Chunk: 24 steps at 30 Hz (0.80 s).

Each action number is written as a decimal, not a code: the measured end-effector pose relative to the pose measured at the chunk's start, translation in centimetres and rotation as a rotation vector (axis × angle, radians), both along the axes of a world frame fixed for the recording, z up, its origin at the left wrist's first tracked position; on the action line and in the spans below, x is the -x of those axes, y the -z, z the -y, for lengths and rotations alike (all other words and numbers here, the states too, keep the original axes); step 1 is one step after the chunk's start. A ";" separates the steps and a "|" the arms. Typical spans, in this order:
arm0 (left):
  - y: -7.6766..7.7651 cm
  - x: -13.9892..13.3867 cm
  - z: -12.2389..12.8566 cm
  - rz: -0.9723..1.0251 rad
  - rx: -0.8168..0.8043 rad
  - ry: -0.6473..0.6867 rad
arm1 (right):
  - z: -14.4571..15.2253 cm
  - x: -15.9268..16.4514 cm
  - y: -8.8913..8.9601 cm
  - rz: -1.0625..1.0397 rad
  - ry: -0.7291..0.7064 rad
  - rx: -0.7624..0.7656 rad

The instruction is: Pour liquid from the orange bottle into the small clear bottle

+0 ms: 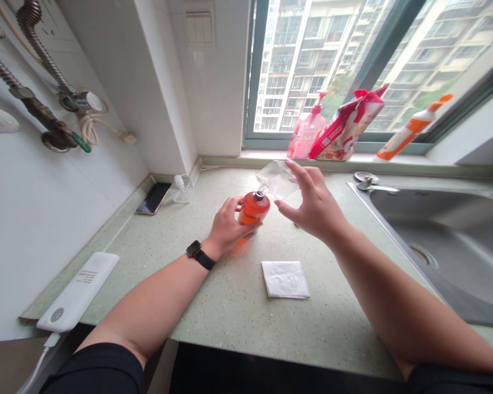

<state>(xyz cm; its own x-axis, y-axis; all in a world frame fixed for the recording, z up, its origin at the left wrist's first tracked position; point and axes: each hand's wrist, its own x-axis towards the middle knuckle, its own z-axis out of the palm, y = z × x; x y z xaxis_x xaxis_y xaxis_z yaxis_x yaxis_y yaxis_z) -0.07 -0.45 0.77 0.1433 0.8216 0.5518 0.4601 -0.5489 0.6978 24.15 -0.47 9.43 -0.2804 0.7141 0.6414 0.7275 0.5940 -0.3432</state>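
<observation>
My left hand (229, 225) wraps around an orange bottle (255, 209) that stands on the counter with its neck uncapped. Between the thumb and fingers of my right hand (312, 200) is a clear square plastic bottle (276, 179). It is tipped over so that its threaded neck meets the orange bottle's mouth. I cannot make out any liquid in the clear bottle. A folded white tissue (285, 279) lies on the counter nearer to me. Farther left, a white pump top with a clear cover (181, 189) sits beside a phone (154, 198).
A steel sink (394, 205) with a drain stopper (365, 177) is on the right. On the windowsill stand a pink pump bottle (308, 130), a red bag (347, 128) and an orange-white bottle (411, 128). A white power bank (80, 290) with a cable lies at left.
</observation>
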 end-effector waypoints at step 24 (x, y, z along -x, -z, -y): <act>2.5 0.7 -3.5 0.132 0.106 -0.136 | 2.0 -1.7 7.1 -0.732 -0.245 0.861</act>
<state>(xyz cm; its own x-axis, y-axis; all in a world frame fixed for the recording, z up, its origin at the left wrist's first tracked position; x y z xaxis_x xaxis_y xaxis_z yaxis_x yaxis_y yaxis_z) -0.78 3.05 -1.68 -0.0401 0.8828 0.4680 0.4259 -0.4086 0.8072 25.84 -2.51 2.34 -0.2336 0.9717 0.0350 0.0850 0.0563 -0.9948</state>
